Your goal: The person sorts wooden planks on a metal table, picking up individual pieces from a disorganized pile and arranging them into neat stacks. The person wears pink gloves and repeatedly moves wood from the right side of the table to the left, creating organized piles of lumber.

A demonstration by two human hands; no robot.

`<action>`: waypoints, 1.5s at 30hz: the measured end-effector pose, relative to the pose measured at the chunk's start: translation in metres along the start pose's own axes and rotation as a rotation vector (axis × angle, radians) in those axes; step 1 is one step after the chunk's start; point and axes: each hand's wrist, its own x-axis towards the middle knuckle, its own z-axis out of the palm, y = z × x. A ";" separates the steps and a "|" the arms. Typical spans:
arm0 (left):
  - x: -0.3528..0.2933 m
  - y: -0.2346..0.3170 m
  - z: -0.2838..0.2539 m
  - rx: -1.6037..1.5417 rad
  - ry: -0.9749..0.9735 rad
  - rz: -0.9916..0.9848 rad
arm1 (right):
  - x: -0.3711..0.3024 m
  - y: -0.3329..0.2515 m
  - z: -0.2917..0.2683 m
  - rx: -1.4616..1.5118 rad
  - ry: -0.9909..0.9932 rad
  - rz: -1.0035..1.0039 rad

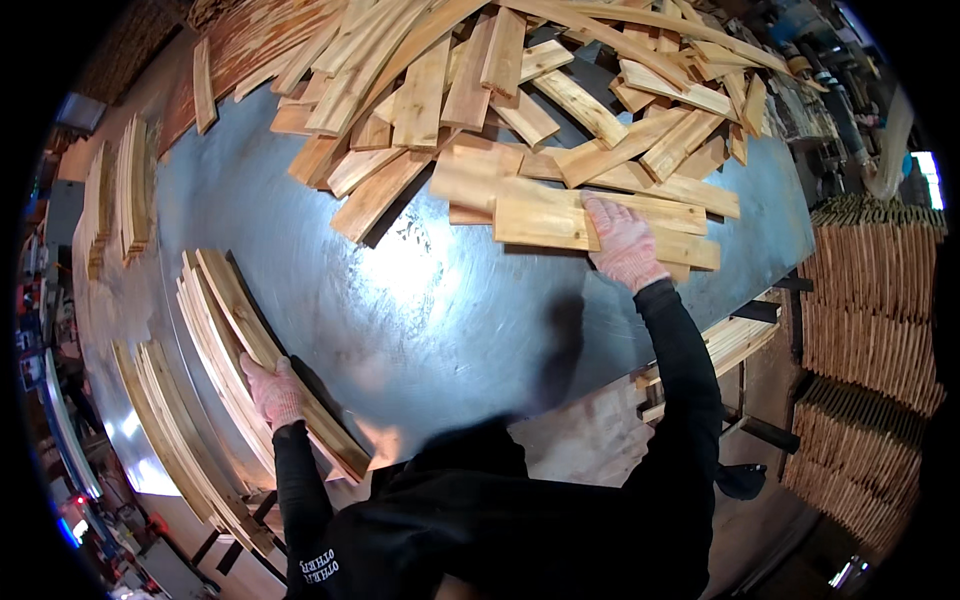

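My right hand (622,240), in a pinkish knit work glove, is closed on the right part of a short flat wooden board (542,214). This board lies over other loose boards at the near edge of a big pile (595,110). Far to the left, my left hand (270,390), gloved the same way, grips a long wooden slat in a row of slats standing on edge (215,325). Its fingertips reach over the top edges, and the palm side is hidden. A blurred pale board (468,172) shows just left of the board under my right hand.
The boards rest on a shiny metal table (340,290). More slat bundles stand at the left (180,430) and far left (132,190). Tall stacks of thin wood (870,300) rise beyond the right edge, near a rack holding slats (730,345).
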 end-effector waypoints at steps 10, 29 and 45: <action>0.015 -0.044 0.001 0.479 0.301 0.138 | 0.039 -0.015 0.001 -0.072 -0.087 -0.033; -0.096 0.012 0.003 -1.409 -0.930 -0.013 | 0.108 -0.340 0.035 1.874 -0.994 -0.345; -0.045 -0.074 -0.017 -0.088 0.087 0.174 | 0.097 -0.511 0.078 1.778 -0.909 0.251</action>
